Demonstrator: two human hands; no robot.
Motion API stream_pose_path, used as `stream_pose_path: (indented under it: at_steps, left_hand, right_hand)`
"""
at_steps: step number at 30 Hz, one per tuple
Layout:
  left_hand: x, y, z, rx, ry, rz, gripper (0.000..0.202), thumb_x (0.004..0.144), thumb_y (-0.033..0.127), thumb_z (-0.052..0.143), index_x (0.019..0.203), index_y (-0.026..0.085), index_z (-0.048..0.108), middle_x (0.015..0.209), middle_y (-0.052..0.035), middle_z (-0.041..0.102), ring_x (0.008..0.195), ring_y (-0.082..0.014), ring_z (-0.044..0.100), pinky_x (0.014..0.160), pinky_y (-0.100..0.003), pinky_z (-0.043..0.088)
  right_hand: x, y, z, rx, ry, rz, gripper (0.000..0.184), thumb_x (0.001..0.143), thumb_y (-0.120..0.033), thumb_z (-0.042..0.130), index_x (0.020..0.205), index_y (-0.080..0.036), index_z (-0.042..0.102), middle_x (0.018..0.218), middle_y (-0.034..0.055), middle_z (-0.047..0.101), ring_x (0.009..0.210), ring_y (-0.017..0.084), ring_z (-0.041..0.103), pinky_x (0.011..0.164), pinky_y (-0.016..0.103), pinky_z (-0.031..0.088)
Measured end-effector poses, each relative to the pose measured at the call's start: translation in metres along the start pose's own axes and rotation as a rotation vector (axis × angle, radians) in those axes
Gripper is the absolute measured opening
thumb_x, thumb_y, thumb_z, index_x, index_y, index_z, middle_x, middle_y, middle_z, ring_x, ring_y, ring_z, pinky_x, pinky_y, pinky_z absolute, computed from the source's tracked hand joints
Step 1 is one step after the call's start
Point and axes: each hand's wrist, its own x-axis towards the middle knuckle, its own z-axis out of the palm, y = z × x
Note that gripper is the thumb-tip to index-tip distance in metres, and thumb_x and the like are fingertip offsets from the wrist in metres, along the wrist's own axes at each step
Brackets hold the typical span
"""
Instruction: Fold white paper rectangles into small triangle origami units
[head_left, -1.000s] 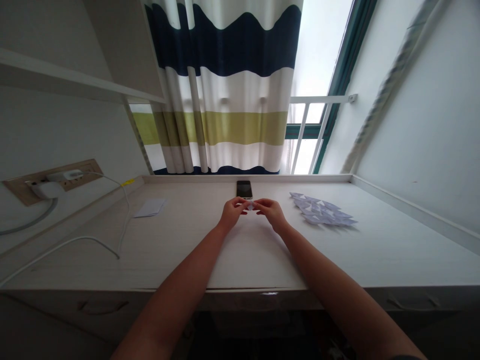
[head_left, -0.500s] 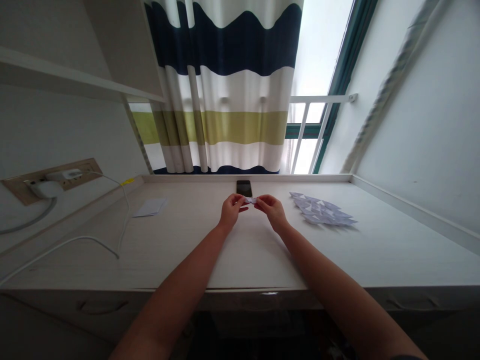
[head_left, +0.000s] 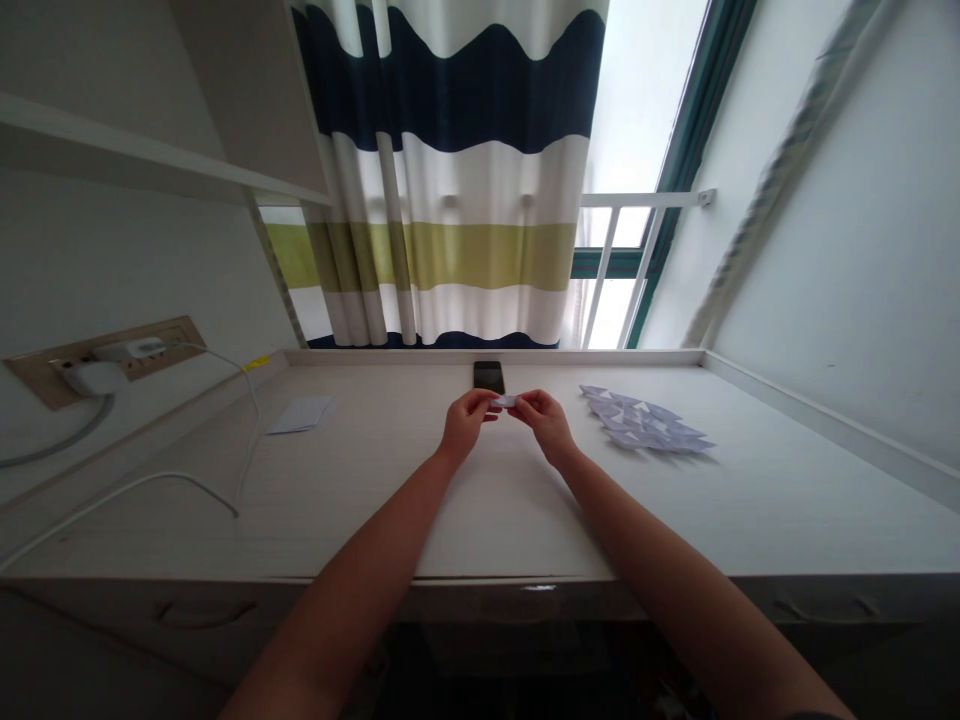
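Note:
Over the middle of the white desk (head_left: pixel 375 500), my left hand (head_left: pixel 466 422) and my right hand (head_left: pixel 546 420) meet fingertip to fingertip. Both pinch a small folded piece of pale paper (head_left: pixel 505 401) held a little above the desk. Most of the paper is hidden by my fingers. A pile of several folded pale paper triangles (head_left: pixel 645 424) lies to the right of my right hand. A dark phone (head_left: pixel 488 376) lies flat just beyond my hands.
A small stack of white paper sheets (head_left: pixel 301 413) rests at the left. A white cable (head_left: pixel 187 480) runs from a wall socket (head_left: pixel 105 362) across the left of the desk. A striped curtain (head_left: pixel 450 180) and a window rail stand behind the desk.
My hands have lifted the folded paper slightly off the desk and drawn a bit closer together. Nothing else has moved.

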Motion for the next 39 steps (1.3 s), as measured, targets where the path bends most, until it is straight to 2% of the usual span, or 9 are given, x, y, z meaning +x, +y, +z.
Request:
stream_pose_path:
  at_steps: [4,10,19,24,28,33,39]
  left_hand:
    - [-0.0003,0.0006,-0.0001,0.085,-0.022,0.035,0.018,0.064,0.027,0.062,0.075,0.014,0.059,0.076,-0.0035,0.062,0.068,-0.013,0.059,0.065,-0.028,0.049]
    - [0.0,0.0035,-0.0009,0.131,0.026,0.029,0.019,0.059,0.026,0.067,0.07,0.014,0.058,0.069,-0.0013,0.06,0.063,-0.0116,0.057,0.063,-0.026,0.047]
    - [0.0017,0.0045,0.0007,-0.034,0.092,-0.051,0.023,0.057,0.025,0.069,0.07,0.015,0.053,0.067,0.0005,0.06,0.063,-0.0114,0.057,0.067,-0.031,0.048]
    - [0.0012,0.0047,-0.0003,-0.035,0.058,-0.046,0.025,0.058,0.024,0.068,0.072,0.016,0.049,0.066,0.0011,0.06,0.063,-0.0114,0.058,0.067,-0.029,0.047]
    - [0.0005,0.0041,-0.0001,-0.03,0.019,-0.057,0.026,0.056,0.022,0.069,0.073,0.015,0.05,0.065,0.0013,0.06,0.063,-0.0114,0.057,0.063,-0.027,0.046]
    - [-0.0005,0.0047,-0.0001,-0.073,-0.02,-0.138,0.033,0.056,0.024,0.07,0.084,0.014,0.056,0.066,-0.0002,0.062,0.063,-0.0123,0.058,0.069,-0.031,0.047]
    - [0.0025,0.0055,0.0008,-0.05,0.018,-0.105,0.029,0.052,0.022,0.072,0.073,0.014,0.054,0.059,0.0013,0.06,0.056,-0.0124,0.058,0.061,-0.028,0.047]
  right_hand:
    - [-0.0004,-0.0007,-0.0001,-0.015,-0.007,-0.003,0.03,0.055,-0.039,0.07,0.065,-0.018,0.051,0.065,-0.0016,0.062,0.067,0.014,0.061,0.08,0.037,0.049]
    - [-0.0009,0.0001,0.001,-0.001,-0.019,-0.003,0.03,0.056,-0.039,0.07,0.065,-0.018,0.05,0.064,-0.0024,0.062,0.067,0.013,0.061,0.08,0.037,0.049]
    - [-0.0026,-0.0021,0.0035,0.056,-0.061,0.01,0.027,0.058,-0.037,0.068,0.067,-0.02,0.049,0.065,-0.0036,0.061,0.068,0.012,0.061,0.078,0.035,0.049]
    - [-0.0047,-0.006,0.0018,-0.034,-0.094,0.042,0.03,0.055,-0.032,0.071,0.078,-0.019,0.058,0.064,-0.0014,0.063,0.064,0.013,0.06,0.071,0.033,0.049]
    - [-0.0054,-0.0078,0.0002,-0.143,-0.128,0.052,0.025,0.057,-0.033,0.07,0.073,-0.016,0.063,0.062,0.0015,0.063,0.06,0.013,0.058,0.066,0.031,0.048]
    - [-0.0021,-0.0046,-0.0013,-0.142,-0.1,0.049,0.025,0.054,-0.035,0.071,0.068,-0.015,0.063,0.056,0.0001,0.061,0.056,0.012,0.057,0.063,0.03,0.046]
    - [-0.0007,0.0,-0.0021,-0.165,-0.142,-0.012,0.023,0.059,-0.035,0.068,0.07,-0.017,0.061,0.057,-0.0011,0.061,0.055,0.011,0.056,0.061,0.029,0.046]
